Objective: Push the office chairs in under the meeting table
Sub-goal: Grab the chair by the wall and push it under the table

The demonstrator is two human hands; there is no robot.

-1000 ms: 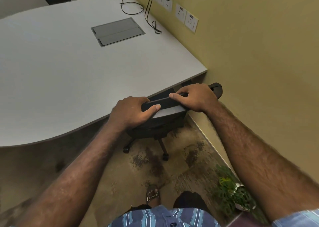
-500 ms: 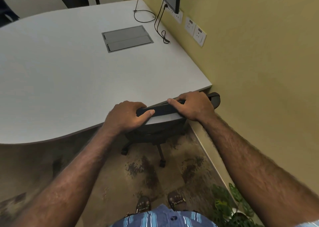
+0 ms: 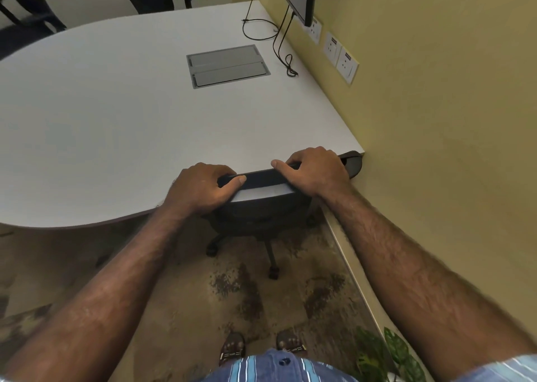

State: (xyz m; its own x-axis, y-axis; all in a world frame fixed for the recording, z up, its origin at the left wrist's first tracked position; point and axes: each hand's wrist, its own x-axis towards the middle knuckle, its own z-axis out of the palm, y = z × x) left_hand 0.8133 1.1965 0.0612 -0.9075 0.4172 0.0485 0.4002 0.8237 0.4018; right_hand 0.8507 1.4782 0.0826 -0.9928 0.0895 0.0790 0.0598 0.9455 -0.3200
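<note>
Chairs (image 3: 26, 6) stand at ten and eleven o'clock past the far rim of the surface (image 3: 116, 120), not yet tucked in as far as can be seen. At centre, the left hand (image 3: 200, 188) is closed over the top edge of the near chair (image 3: 261, 218), fingers wrapped over the front, thumb along the back. The right hand (image 3: 315, 170) at one o'clock grips the same edge likewise. The chair's seat is already under the surface; its backrest lies against the rim, and its wheels (image 3: 273, 272) show on the carpet (image 3: 232, 294) below. At two o'clock the chair's armrest (image 3: 353, 163) sits just beside the wall (image 3: 436, 149), possibly touching.

The main risk, I judge, is pinched fingers: both sets lie between backrest and rim, so a further shove would trap them. The armrest could also scrape the wall if the chair swivels right. A plant (image 3: 386, 355) at five o'clock stands near the feet and could be kicked when stepping back.
</note>
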